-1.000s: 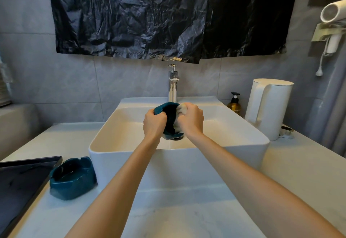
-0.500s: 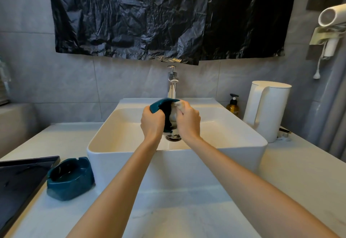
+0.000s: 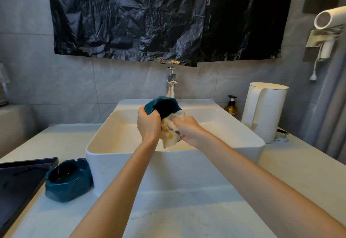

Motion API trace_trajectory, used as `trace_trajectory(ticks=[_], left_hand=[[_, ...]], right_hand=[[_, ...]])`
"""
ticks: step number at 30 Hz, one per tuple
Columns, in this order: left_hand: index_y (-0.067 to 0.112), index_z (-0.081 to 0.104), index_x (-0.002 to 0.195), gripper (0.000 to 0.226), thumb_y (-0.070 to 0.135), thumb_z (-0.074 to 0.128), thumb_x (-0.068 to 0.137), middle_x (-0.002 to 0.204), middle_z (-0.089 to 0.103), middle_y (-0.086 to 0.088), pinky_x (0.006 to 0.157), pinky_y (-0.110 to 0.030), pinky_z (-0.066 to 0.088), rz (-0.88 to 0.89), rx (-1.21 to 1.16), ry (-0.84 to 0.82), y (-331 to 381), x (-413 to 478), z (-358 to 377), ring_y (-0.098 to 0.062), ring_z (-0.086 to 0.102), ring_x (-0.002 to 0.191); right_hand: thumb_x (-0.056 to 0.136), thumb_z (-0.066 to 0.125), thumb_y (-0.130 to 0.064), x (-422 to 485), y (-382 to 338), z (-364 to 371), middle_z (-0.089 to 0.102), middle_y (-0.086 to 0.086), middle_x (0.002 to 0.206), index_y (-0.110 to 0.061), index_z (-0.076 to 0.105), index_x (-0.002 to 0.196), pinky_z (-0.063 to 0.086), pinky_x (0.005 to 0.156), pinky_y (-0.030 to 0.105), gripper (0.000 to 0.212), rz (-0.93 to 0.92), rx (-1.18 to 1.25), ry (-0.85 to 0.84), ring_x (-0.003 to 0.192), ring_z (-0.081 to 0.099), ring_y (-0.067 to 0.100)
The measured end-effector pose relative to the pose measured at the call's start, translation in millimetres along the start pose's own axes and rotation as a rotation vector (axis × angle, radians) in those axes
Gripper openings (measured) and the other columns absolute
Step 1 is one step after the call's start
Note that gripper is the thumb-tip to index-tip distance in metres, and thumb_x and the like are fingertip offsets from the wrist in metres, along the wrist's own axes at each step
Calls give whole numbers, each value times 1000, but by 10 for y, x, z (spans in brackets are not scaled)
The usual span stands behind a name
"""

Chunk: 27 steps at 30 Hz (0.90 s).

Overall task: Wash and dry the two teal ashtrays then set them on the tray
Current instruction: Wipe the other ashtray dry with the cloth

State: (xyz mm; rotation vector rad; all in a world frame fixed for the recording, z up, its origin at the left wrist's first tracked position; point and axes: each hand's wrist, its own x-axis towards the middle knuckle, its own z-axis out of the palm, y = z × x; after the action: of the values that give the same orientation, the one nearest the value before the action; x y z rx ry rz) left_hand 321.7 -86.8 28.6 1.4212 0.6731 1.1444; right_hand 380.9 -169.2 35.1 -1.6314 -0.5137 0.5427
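Note:
My left hand grips a teal ashtray by its rim, tilted on edge above the white basin, its hollow facing right. My right hand clutches a pale yellow cloth with coloured spots, pressed against the ashtray's lower rim; part of the cloth hangs below. A second teal ashtray stands upright on the counter left of the basin. It sits right beside the dark tray at the left edge.
A chrome tap rises behind the basin; no water stream shows. A white kettle and an amber pump bottle stand at the right. A hair dryer hangs on the right wall. Black plastic sheet covers the wall above.
My right hand has drawn back out of the ashtray with the cloth, which now hangs lower between my hands. The ashtray has tilted so its hollow shows more.

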Motion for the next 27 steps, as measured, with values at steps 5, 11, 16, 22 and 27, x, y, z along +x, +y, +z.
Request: trace_trajectory(ticks=[5,11,16,22,27], left_hand=[[7,53,122,32,9,40,92,109,58,-10,81,-31,45,-83,-82,7,-2,68,-31,-19,49,94],[10,53,116,26,6,37,96,103,54,-6,79,-30,43,-113,-88,-169,20,22,32,-19,47,98],[13,53,111,21,6,40,95,105,57,-7,84,-35,47,-135,-62,-256,14,28,34,-22,50,101],[12,60,105,24,3,43,91,104,64,-12,93,-44,47,-82,-48,-385,19,6,43,-28,56,102],[14,56,110,16,15,46,97,111,62,-10,93,-37,47,-63,-15,-416,2,-1,74,-25,56,108]], right_hand=[[97,53,-22,-82,-137,-503,56,7,97,-7,51,114,47,66,28,23,-111,-163,-29,83,57,18],[100,45,-33,46,-283,-705,46,8,123,-19,29,130,51,77,30,36,-301,-41,162,110,52,21],[97,48,-42,69,-129,-633,47,10,127,-24,27,128,51,91,38,41,-274,-7,-131,112,54,21],[84,70,-21,63,-9,-563,62,10,109,-15,49,113,56,80,37,36,-228,-166,-239,95,63,21],[87,64,-23,196,45,-435,60,3,100,-25,49,90,53,83,34,15,-285,-184,83,92,57,17]])
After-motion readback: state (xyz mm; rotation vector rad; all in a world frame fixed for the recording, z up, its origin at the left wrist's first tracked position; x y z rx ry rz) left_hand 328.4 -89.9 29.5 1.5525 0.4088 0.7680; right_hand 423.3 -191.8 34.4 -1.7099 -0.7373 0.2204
